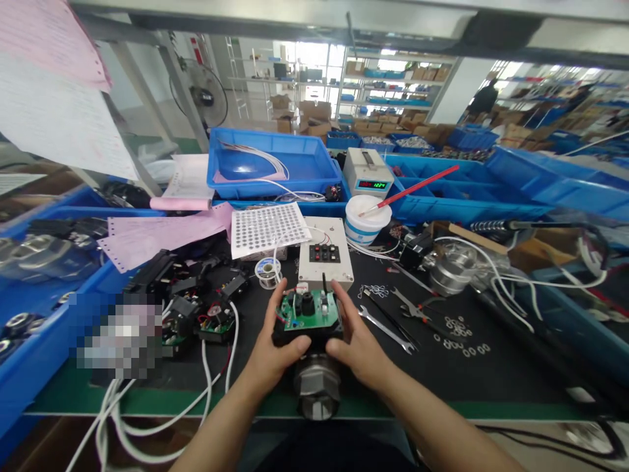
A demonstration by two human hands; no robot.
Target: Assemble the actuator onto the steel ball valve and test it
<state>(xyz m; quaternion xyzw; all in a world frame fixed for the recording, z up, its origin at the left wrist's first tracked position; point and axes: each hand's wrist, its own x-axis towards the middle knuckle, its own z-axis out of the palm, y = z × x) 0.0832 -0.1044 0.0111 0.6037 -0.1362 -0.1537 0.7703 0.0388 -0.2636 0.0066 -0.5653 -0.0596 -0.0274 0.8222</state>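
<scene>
Both of my hands grip a black housing with a green circuit board [314,314] facing up, directly in front of me. My left hand [281,347] clasps its left side, thumb along the near edge. On the opposite side, my right hand [351,337] holds it the same way. A metal hex fitting [317,387] sticks out from the housing toward me. Just beyond stands a white box with small switches [324,252]. An open-end wrench [388,330] lies to the right of my right hand.
Other board assemblies [216,321] with white cables lie at left. Pliers [417,311], several small rings [462,337] and a metal valve body [449,269] are at right. Behind stand a solder spool [268,272], a white tub [366,226], a power supply [368,172] and a blue tray [275,187].
</scene>
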